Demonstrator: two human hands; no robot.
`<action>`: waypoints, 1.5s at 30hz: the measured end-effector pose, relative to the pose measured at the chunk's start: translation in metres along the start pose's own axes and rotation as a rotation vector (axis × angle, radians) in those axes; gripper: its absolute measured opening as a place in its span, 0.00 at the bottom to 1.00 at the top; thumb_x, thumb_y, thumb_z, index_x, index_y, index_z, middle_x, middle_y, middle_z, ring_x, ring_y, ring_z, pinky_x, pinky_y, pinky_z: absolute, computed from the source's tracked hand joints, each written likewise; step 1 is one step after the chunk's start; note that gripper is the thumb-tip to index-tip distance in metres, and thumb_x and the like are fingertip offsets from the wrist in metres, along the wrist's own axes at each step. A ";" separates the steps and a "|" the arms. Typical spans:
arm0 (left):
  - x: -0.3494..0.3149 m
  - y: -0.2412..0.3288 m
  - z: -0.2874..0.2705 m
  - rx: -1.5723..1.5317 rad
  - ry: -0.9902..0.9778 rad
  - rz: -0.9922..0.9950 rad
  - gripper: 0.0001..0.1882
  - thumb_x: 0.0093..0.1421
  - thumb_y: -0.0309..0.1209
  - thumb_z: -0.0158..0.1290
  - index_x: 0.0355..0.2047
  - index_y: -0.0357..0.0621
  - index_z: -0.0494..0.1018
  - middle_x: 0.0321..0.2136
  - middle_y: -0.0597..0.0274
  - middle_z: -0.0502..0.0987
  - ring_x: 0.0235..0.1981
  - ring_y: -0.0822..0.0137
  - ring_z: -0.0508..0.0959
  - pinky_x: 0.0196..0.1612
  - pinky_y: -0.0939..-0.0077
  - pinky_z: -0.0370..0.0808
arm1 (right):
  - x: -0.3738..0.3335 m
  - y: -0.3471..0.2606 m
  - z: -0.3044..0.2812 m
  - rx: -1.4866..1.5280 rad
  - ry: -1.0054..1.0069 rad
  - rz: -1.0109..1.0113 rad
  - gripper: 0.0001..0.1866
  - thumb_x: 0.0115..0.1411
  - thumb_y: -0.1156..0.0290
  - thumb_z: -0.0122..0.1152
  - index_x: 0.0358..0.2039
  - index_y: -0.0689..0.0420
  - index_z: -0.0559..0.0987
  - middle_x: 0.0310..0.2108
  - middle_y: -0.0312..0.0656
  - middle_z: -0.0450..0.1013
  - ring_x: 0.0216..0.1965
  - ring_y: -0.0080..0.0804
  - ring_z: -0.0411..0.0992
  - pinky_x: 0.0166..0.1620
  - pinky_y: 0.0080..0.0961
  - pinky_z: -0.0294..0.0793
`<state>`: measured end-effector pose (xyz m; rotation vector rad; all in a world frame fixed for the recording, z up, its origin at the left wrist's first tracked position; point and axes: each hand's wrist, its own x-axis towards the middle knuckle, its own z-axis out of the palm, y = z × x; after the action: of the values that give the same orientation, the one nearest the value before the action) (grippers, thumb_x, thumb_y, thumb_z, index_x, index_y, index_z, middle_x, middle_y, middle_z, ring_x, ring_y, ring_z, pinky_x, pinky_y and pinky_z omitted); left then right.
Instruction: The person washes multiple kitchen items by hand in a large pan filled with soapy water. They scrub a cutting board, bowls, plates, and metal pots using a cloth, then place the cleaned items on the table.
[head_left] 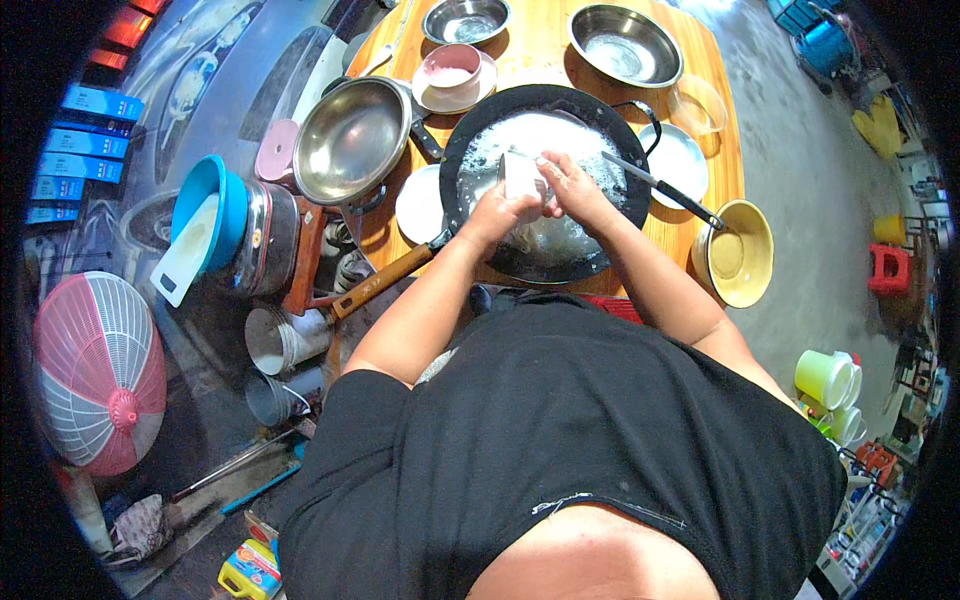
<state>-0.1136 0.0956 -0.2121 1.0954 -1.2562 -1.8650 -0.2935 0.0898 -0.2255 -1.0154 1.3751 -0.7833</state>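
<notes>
Both hands are over a black wok (632, 180) of foamy, soapy water, near its middle. A small white object (522, 176) is between them; blur and glare hide whether it is a cup or something else. My left hand (497, 213) is closed around its lower left side. Against its right side, my right hand (574, 188) has its fingers bent onto it. A long-handled utensil with a black grip (688, 204) leans over the wok's right rim, its tip inside. The wok's wooden handle (385, 282) points toward my left forearm.
A steel pan (352, 140), a pink bowl (452, 68) on a plate and two steel basins (640, 45) stand around the wok on the wooden table (730, 100). A yellow bowl (752, 270) sits at its right edge. Left are a blue basin (226, 225) and a fan (100, 372).
</notes>
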 end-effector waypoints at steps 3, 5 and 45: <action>-0.001 -0.003 -0.014 -0.479 0.152 -0.089 0.13 0.55 0.26 0.53 0.43 0.41 0.72 0.36 0.58 0.78 0.39 0.62 0.78 0.43 0.67 0.75 | 0.015 0.027 0.005 0.040 0.025 0.060 0.23 0.62 0.61 0.52 0.53 0.61 0.69 0.36 0.49 0.75 0.31 0.37 0.76 0.35 0.30 0.76; 0.000 -0.001 -0.025 -0.611 0.154 -0.093 0.13 0.53 0.24 0.52 0.41 0.39 0.73 0.35 0.59 0.78 0.38 0.62 0.78 0.42 0.68 0.75 | 0.013 0.038 0.013 -0.468 -0.079 -0.144 0.27 0.59 0.60 0.56 0.56 0.60 0.66 0.40 0.52 0.74 0.40 0.48 0.74 0.47 0.35 0.73; -0.012 0.036 0.009 0.122 -0.142 -0.183 0.22 0.37 0.18 0.51 0.38 0.37 0.73 0.27 0.66 0.73 0.24 0.73 0.70 0.27 0.79 0.67 | 0.024 -0.073 -0.023 -0.064 -0.109 -0.081 0.16 0.49 0.59 0.60 0.31 0.58 0.79 0.24 0.37 0.74 0.25 0.27 0.70 0.30 0.27 0.70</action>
<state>-0.1145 0.0969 -0.1729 1.1950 -1.4057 -2.0558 -0.3059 0.0370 -0.1671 -1.1536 1.2785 -0.7362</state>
